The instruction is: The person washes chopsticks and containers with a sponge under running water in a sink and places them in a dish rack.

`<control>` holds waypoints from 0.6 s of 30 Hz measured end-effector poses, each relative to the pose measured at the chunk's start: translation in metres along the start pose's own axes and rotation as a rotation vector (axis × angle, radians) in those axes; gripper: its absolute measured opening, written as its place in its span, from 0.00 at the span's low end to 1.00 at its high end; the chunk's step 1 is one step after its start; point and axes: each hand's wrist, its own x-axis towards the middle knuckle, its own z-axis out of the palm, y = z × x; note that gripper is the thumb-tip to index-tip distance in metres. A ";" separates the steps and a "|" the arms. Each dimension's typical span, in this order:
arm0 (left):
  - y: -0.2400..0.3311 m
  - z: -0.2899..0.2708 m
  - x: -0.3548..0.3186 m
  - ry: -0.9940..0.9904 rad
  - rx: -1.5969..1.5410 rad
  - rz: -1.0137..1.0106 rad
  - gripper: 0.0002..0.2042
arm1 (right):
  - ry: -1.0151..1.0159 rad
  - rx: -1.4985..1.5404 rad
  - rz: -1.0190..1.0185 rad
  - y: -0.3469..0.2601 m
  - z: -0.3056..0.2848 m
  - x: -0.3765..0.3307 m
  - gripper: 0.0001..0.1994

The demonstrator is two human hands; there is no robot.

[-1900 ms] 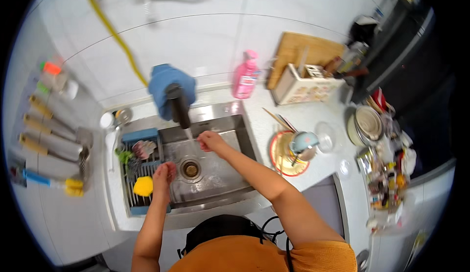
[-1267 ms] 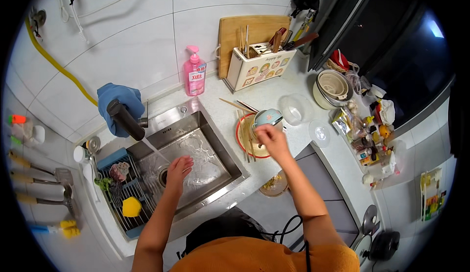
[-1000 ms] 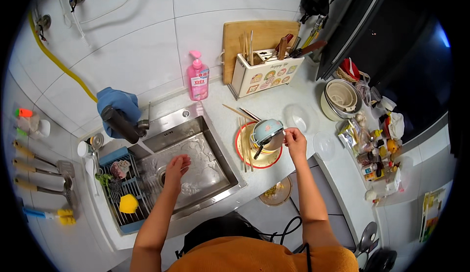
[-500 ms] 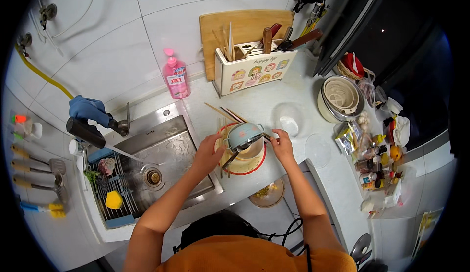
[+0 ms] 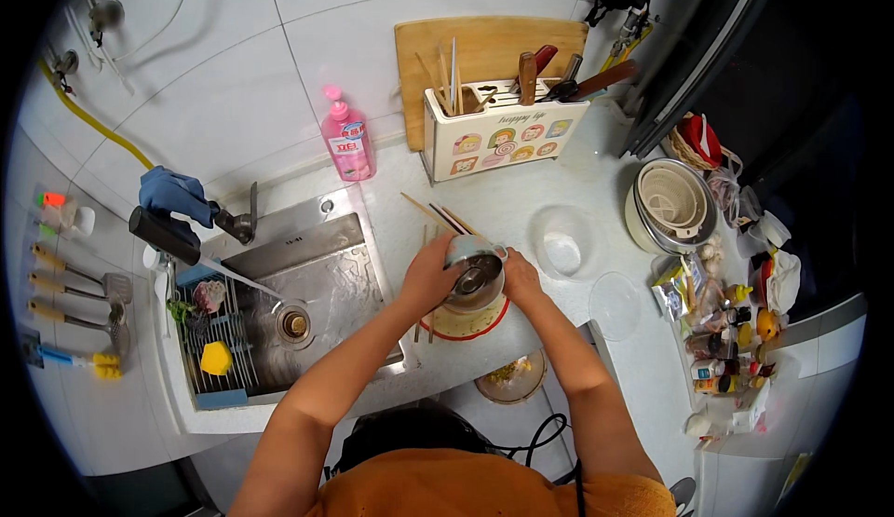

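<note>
Between my two hands is a small light-blue bowl (image 5: 462, 249), tilted so its dark, shiny inside shows. My left hand (image 5: 431, 273) is closed round its left side. At its right rim, by a small handle, my right hand (image 5: 521, 278) grips it, fingers partly hidden. Beneath lies a cream plate (image 5: 469, 328) with a red rim and other dishes stacked on it, mostly covered by the bowl and hands. Several chopsticks (image 5: 441, 218) stick out behind and to the left of the stack.
Water runs from the tap (image 5: 165, 236) into the steel sink (image 5: 368, 265) at left; a rack (image 5: 239, 349) there holds a yellow sponge (image 5: 216, 359). A pink soap bottle (image 5: 349, 142) and knife holder (image 5: 503, 135) stand behind. Right are a clear bowl (image 5: 566, 240), lid (image 5: 615, 306) and stacked basins (image 5: 643, 224).
Both hands have closed in on the light-blue bowl and grip its sides. The bowl has turned so its inside shows. The whole view has shifted slightly.
</note>
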 end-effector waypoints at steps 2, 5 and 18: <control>-0.023 0.009 0.006 0.085 -0.144 -0.019 0.18 | -0.117 0.007 -0.005 0.005 0.000 0.003 0.22; -0.014 0.006 0.010 0.092 -0.347 -0.113 0.14 | -0.002 -0.021 -0.020 0.001 -0.004 0.001 0.10; -0.016 0.008 0.014 0.110 -0.587 -0.323 0.14 | 0.175 0.391 0.356 0.007 0.009 -0.012 0.15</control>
